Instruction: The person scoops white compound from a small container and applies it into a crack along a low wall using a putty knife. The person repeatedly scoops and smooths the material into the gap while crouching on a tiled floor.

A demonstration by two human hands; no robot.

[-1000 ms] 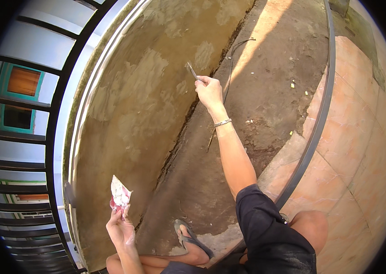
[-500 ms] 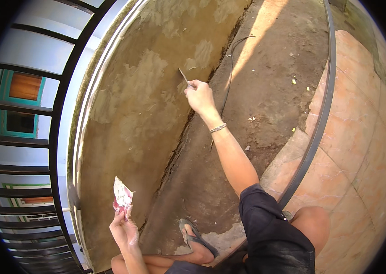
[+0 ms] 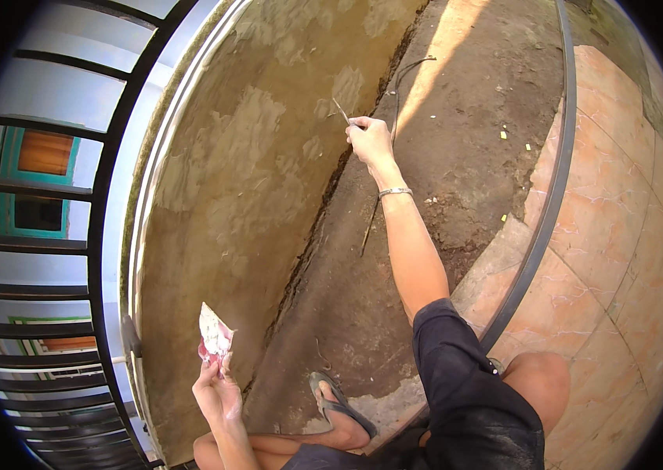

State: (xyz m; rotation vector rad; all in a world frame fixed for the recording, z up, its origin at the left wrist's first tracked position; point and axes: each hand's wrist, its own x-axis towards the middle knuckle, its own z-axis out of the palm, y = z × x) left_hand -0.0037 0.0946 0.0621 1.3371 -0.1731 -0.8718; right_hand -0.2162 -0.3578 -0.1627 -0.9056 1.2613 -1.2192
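Both my hands are full at the wall.
My right hand (image 3: 368, 141) grips a thin tool (image 3: 341, 111) against the wall (image 3: 253, 172); my left hand (image 3: 218, 392) clutches crumpled paper (image 3: 214, 337).

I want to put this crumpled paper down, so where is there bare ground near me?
The dirt strip is bare between the wall's foot and the dark metal rail, past the right hand. The tiled floor beyond the rail is bare too. It is crowded by the sandalled foot and left hand.
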